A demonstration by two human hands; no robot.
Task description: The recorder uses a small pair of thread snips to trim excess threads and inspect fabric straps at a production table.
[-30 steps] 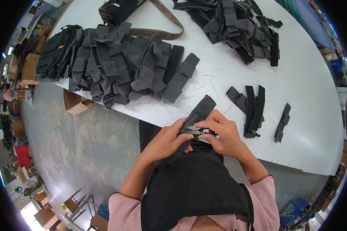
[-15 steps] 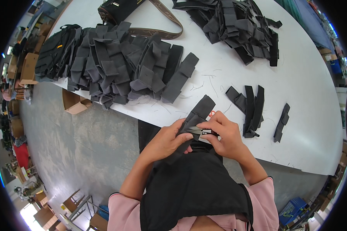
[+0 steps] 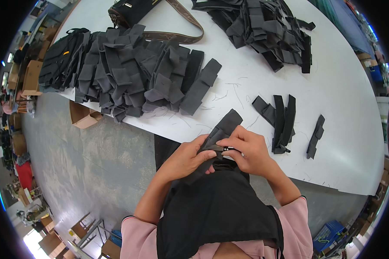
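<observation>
- the person's working on a dark grey fabric strip, folded-looking, held right at the near edge of the white tabletop; its far end pokes out over the tabletop while the near end disappears between the two hands
- left hand is clenched around the strip from the left side, thumb on top, fingers wrapped under it
- right hand pinches the strip from the right; there's a small metal bit showing between the thumbs, too small to tell what it is; the two hands are touching each other over it
- below the hands a black cloth hangs down over the person's front, pink sleeves on either side
- just right of the right hand there's a little bunch of black strips lying on the tabletop, and one single black strip a bit further right, apart from the bunch
- up and left of the hands: a big sprawling heap of grey fabric pieces along the tabletop's left edge
- far side has another pile of black strips; a black bag with a brown strap sits between the two piles
- loose threads scattered on the tabletop; cardboard box down on the grey floor under the heap
</observation>
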